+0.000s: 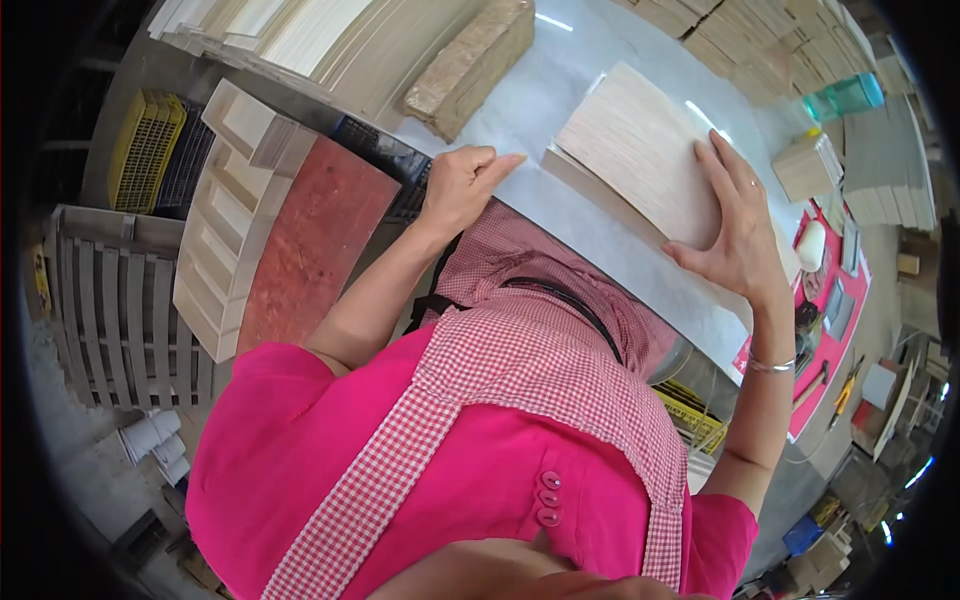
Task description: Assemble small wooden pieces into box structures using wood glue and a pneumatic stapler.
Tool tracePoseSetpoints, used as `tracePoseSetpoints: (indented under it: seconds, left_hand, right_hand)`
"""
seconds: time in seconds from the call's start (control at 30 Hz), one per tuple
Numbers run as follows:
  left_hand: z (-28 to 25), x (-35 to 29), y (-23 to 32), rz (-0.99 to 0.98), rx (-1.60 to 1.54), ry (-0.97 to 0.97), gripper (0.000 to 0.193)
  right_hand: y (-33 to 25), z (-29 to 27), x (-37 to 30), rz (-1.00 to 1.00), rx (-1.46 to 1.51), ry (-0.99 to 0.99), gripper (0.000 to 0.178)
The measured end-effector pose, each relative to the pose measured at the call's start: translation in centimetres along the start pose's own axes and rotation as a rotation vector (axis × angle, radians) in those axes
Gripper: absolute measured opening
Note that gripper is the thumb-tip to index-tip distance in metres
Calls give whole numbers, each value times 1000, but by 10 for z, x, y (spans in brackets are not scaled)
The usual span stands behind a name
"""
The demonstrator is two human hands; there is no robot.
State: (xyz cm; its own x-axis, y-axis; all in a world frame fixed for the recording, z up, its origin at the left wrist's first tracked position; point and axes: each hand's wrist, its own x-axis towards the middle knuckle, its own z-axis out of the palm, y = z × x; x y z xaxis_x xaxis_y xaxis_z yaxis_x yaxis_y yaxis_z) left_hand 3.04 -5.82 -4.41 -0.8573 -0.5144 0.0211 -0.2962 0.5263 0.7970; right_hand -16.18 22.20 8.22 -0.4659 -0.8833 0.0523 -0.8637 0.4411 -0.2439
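My left hand is closed just above the table's near edge, its fingers curled in and the thumb pointing right. What it holds, if anything, is hidden. On the pale table, a thin light wooden board lies slanted on top of another piece whose edge shows along its near side. My right hand spans the board's right end, thumb at the near edge and fingertips at the far edge. Left of the board lies a long brown block that looks wrapped in tape.
Wooden sheets are stacked at the far left. A compartmented wooden tray rests beside a red panel. A slatted crate stands further left. At right are a small wood stack, a turquoise bottle and a pink surface with tools.
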Motion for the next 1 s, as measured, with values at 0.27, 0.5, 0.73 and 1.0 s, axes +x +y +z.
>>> tracePoseSetpoints:
  seconds: [0.27, 0.5, 0.73, 1.0]
  left_hand:
    - [0, 22, 31, 411, -27, 135, 19]
    - [-12, 28, 41, 526, 179, 86, 21]
    - [-15, 31, 47, 593, 276, 64, 19]
    - [-13, 36, 52, 626, 242, 19, 16]
  right_hand:
    - [-1, 6, 21, -52, -51, -35, 107]
    - [4, 14, 20, -41, -40, -55, 108]
    - [9, 26, 18, -64, -52, -34, 105]
    - [9, 37, 18, -41, -85, 15, 99]
